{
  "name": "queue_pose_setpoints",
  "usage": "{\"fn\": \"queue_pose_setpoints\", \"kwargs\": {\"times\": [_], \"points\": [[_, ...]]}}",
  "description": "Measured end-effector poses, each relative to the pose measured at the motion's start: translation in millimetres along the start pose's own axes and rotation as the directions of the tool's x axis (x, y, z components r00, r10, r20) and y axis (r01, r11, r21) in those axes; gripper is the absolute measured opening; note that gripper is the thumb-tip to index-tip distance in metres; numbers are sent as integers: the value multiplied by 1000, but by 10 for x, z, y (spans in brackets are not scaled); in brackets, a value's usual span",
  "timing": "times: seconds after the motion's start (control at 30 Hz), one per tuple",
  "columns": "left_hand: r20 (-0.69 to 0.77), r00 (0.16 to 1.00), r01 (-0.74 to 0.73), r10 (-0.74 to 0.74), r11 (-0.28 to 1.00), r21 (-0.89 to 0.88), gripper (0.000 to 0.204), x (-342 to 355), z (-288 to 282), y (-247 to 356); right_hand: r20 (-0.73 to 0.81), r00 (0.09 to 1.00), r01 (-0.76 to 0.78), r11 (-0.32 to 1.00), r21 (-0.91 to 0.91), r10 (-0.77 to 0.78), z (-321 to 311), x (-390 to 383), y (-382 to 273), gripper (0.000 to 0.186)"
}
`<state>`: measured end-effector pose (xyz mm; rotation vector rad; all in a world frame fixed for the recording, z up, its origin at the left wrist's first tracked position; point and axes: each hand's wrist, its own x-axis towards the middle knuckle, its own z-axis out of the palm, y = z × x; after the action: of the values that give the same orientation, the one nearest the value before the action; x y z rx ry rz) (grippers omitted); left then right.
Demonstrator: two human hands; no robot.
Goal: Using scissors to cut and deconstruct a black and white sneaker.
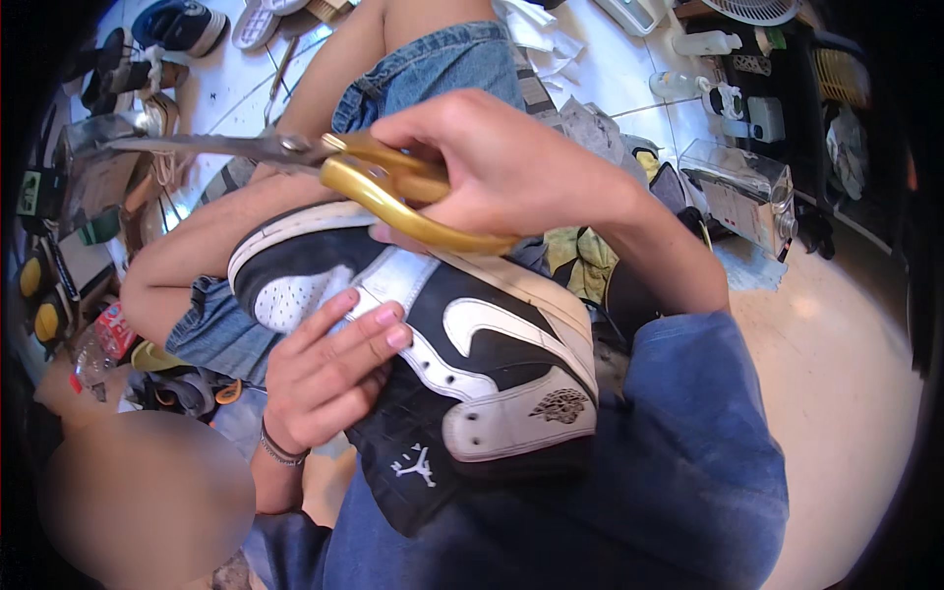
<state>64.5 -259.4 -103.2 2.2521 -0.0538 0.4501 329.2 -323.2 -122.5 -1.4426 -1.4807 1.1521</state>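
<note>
A black, white and grey high-top sneaker (425, 313) lies on its side across my lap, toe to the left and cream sole facing away from me. My left hand (329, 379) grips it at the lacing area, fingers laid over the white side panel; its thumb is hidden. The eyelets show no laces, and the black padded tongue (398, 457) hangs toward my body. Above the sole, my right hand (482, 162) is closed round the gold handles of large scissors (349, 187). Their metal blades point left, held clear of the shoe's upper, and look blurred toward the tip.
My bare legs in denim shorts (442, 74) are folded beneath the shoe. More shoes (182, 28) lie at the far left. Plastic bottles (706, 43) and a clear box (737, 197) stand at the right. Rags (585, 261) and crumpled paper (541, 39) lie on the tiled floor.
</note>
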Motion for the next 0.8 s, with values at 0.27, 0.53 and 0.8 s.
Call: {"fn": "queue_pose_setpoints", "kwargs": {"times": [0.27, 0.53, 0.8], "points": [[-163, 983, -15, 87, 918, 396, 38, -51, 26, -266, -17, 991, 121, 949, -291, -131, -168, 292, -574, 32], [-209, 976, 4, 65, 949, 316, 27, -106, -253, -86, -312, 950, -214, 781, -586, 26, -355, 14, 20, 37], [-150, 987, -24, 65, 965, 260, 24, -142, -433, -24, -435, 899, -323, 750, -577, 52, -12, -331, 488, 40]]}}
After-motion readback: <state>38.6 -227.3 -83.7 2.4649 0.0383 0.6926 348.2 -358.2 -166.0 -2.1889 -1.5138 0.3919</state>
